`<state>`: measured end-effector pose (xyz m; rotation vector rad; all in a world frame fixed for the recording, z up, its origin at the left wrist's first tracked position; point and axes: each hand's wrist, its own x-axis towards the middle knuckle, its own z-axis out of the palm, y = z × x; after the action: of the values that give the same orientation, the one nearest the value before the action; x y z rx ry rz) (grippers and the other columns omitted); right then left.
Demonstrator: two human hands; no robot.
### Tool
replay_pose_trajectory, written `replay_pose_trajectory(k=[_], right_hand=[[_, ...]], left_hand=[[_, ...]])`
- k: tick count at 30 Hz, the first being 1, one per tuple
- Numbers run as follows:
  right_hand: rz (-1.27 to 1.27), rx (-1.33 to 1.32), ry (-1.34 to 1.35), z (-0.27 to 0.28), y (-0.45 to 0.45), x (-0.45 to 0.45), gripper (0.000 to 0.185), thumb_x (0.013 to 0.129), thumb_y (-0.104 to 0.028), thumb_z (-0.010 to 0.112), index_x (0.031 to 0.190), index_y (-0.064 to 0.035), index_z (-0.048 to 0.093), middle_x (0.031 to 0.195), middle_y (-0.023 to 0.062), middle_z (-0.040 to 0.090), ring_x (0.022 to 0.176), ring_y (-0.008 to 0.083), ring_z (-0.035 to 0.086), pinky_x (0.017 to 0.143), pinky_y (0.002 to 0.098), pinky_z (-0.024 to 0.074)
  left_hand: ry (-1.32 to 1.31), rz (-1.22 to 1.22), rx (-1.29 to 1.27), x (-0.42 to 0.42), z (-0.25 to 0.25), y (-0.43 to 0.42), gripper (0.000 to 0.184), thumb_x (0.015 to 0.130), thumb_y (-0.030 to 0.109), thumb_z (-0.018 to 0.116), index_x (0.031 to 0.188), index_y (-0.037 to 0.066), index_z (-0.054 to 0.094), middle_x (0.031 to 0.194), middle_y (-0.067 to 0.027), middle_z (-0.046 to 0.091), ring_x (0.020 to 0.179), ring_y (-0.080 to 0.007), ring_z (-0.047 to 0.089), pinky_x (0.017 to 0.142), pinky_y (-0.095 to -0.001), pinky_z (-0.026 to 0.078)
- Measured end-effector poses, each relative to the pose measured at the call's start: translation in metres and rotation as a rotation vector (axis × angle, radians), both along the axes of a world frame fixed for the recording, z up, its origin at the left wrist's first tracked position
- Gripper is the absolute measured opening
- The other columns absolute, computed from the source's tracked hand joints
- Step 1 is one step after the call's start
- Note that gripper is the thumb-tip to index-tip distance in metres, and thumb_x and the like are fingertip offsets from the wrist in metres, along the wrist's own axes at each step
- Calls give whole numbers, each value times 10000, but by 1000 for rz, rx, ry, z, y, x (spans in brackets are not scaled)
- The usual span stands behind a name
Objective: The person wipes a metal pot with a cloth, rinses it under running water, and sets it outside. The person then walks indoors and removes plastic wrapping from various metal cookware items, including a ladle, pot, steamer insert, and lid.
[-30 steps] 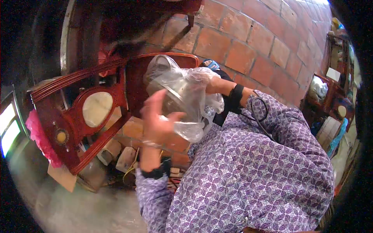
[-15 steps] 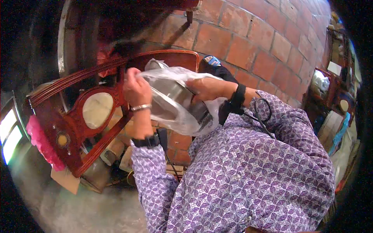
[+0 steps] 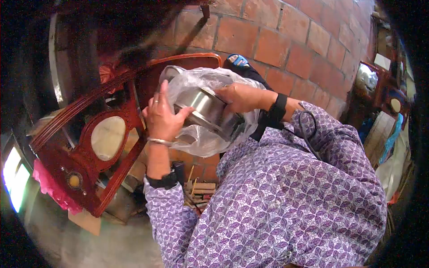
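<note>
A shiny stainless steel pot [image 3: 206, 105] sits tilted inside a clear plastic bag [image 3: 201, 78], in front of my body. My right hand [image 3: 243, 97] grips the pot's rim on the right, thumb on top and the other fingers partly hidden. On the left side, my left hand [image 3: 164, 117] has its fingers spread, with the thumb reaching over the bag's edge towards the pot. A rounded metal edge [image 3: 172, 71] shows at the bag's upper left; I cannot tell what it belongs to.
A carved red-brown wooden bench [image 3: 134, 85] with a pale oval panel stands behind the pot. Pink plastic [image 3: 51, 187] hangs at its left end. Sticks [image 3: 203, 190] lie low beside my body. Red tiles [image 3: 272, 47] cover the floor, where a foot in a blue sandal [image 3: 237, 60] rests.
My left hand has gone from pinching the bag's edge to spread fingers beside the pot. The bag has opened lower around the pot, showing more metal. My right hand stays on the rim.
</note>
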<state>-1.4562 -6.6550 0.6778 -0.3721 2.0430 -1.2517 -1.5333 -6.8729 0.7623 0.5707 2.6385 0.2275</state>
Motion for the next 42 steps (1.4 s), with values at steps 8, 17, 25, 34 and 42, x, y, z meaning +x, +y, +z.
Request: replay_pose_trajectory(k=[8,17,25,34,42], right_hand=[[17,-75,-76,22,-4,0,436,643,-135,619,1032,21,497,823,221,572,811,380,556,714,426,434],[-291,-30,487,28,-7,11,427,666,-143,630,1058,-13,520,903,200,564,895,373,536,773,422,442],[-246,86,50,45,-9,-12,253,773,-172,610,967,-16,566,802,143,570,804,302,555,728,374,446],[-352,-97,265,40,7,27,212,778,-72,559,988,-55,579,814,152,561,714,317,560,612,386,458],[-133,154,315,10,1,-12,65,752,-60,541,815,-57,555,657,165,529,630,339,554,577,403,450]], left_hand=[[41,243,383,-45,-113,-49,372,746,119,528,1100,3,532,1004,-203,581,934,-348,561,821,-371,437],[-282,611,772,-44,-124,-42,312,805,62,504,1108,-10,522,1027,-108,612,959,-215,572,849,-304,413],[-352,618,772,-39,-115,-22,234,817,80,505,1031,-3,555,1009,-89,610,942,-191,559,847,-287,402],[-312,604,682,-31,-105,-29,211,808,73,482,995,27,568,951,-93,622,895,-195,573,803,-296,421],[-307,521,758,-25,-103,-14,223,827,105,476,1012,9,554,963,-84,617,882,-194,580,797,-308,430]])
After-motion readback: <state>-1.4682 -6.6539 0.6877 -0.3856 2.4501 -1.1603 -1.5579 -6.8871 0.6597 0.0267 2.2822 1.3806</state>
